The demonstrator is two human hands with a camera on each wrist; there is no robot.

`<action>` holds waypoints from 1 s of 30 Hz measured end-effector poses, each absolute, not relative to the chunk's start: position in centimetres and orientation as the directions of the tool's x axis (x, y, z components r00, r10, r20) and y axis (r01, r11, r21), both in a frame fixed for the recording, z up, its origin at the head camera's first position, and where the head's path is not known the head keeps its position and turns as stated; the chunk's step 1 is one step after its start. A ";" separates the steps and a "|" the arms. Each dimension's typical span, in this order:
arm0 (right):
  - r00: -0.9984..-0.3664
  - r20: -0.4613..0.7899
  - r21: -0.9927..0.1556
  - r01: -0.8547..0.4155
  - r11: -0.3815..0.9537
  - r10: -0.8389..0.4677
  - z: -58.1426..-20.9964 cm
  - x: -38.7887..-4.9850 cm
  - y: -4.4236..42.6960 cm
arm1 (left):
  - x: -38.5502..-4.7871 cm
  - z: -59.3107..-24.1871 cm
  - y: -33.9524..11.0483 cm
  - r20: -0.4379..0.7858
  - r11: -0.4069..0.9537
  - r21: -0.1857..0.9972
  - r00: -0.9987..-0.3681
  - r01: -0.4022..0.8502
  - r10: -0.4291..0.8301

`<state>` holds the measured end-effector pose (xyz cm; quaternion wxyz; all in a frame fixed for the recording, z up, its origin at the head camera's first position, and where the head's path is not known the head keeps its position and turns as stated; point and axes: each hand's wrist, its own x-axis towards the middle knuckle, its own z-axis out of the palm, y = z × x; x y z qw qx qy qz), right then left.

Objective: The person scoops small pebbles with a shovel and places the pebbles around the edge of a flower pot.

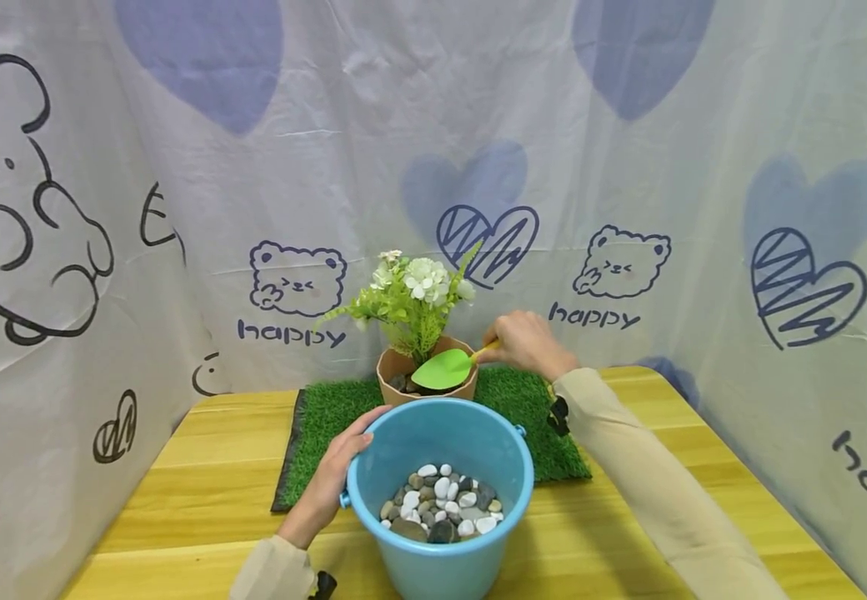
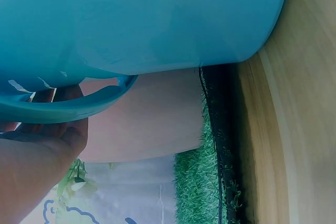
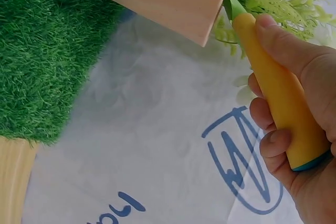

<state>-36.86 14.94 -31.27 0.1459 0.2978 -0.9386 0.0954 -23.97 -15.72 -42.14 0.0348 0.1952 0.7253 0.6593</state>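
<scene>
A blue bucket (image 1: pixel 441 567) with white, grey and brown stones (image 1: pixel 441 500) inside stands at the table's front. My left hand (image 1: pixel 339 471) grips its left side, thumb at the rim; in the left wrist view the fingers (image 2: pixel 50 129) lie behind the bucket's handle (image 2: pixel 68 109). Behind the bucket, my right hand (image 1: pixel 527 342) holds a small trowel by its yellow handle (image 3: pixel 283 93), fingers curled round it. The green blade (image 1: pixel 443 369) is over the opening of a light-brown pot (image 1: pixel 391 371), which holds dark stones and a plant with white flowers (image 1: pixel 426 281).
Under the pot lies a green turf mat (image 1: pixel 321 417) with a dark left edge, on a yellow wooden table (image 1: pixel 201 475). White cloth (image 1: pixel 373 200) printed with hearts and bears hangs behind the table and on both sides.
</scene>
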 end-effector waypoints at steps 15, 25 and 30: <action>-0.790 0.332 -0.113 -0.575 0.810 -0.515 -32.8 -36.8 15.6 | -24.0 -42.2 -15.9 0.211 0.060 0.968 -0.917 0.245 0.340; -0.769 0.325 -0.181 -0.622 0.761 -0.551 -33.6 -36.5 17.3 | -24.0 -42.2 -15.8 0.203 0.069 0.969 -0.922 0.238 0.328; -0.771 0.290 -0.204 -0.628 0.751 -0.566 -34.0 -36.3 17.4 | -24.1 -42.0 -15.9 0.196 0.080 0.969 -0.924 0.234 0.328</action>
